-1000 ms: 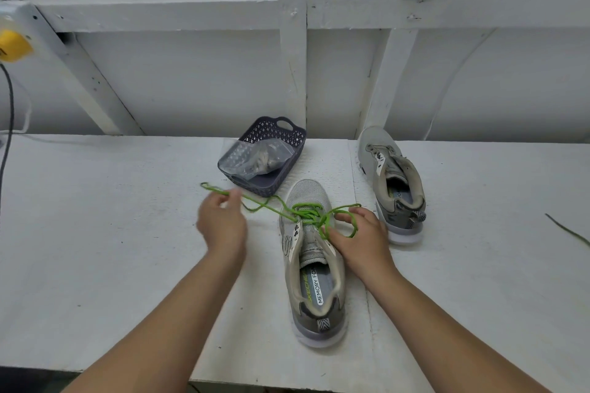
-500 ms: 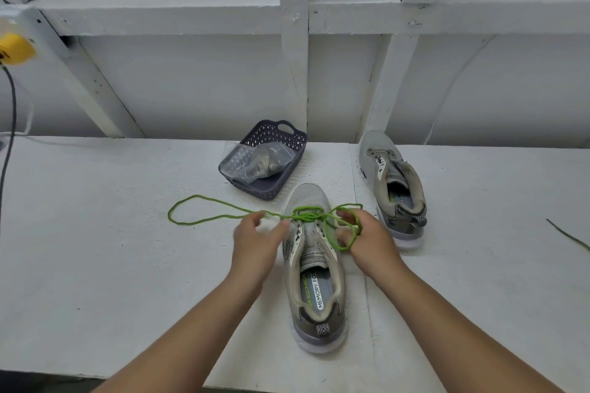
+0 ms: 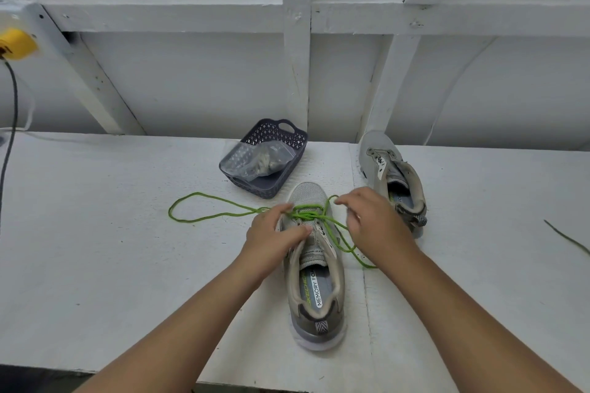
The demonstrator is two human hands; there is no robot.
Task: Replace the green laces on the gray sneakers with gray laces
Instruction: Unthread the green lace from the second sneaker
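A gray sneaker (image 3: 314, 284) lies in the middle of the white table, toe pointing away, with a green lace (image 3: 204, 218) still threaded through its front eyelets. One long loop of the lace trails left across the table; another strand runs right under my right hand. My left hand (image 3: 274, 233) sits on the sneaker's left side and pinches the lace near the front eyelets. My right hand (image 3: 372, 223) pinches the lace at the sneaker's right front. A second gray sneaker (image 3: 392, 175), with no lace, lies at the back right.
A dark plastic basket (image 3: 274, 140) behind the sneaker holds a clear bag (image 3: 255, 161) with grayish contents. A dark strand (image 3: 568, 238) lies at the table's right edge. A yellow object (image 3: 14, 43) with a black cable hangs at the left wall.
My left hand let the lace's long loop drop on the table and moved right onto the sneaker's front eyelets. My right hand shifted up to the sneaker's right front.
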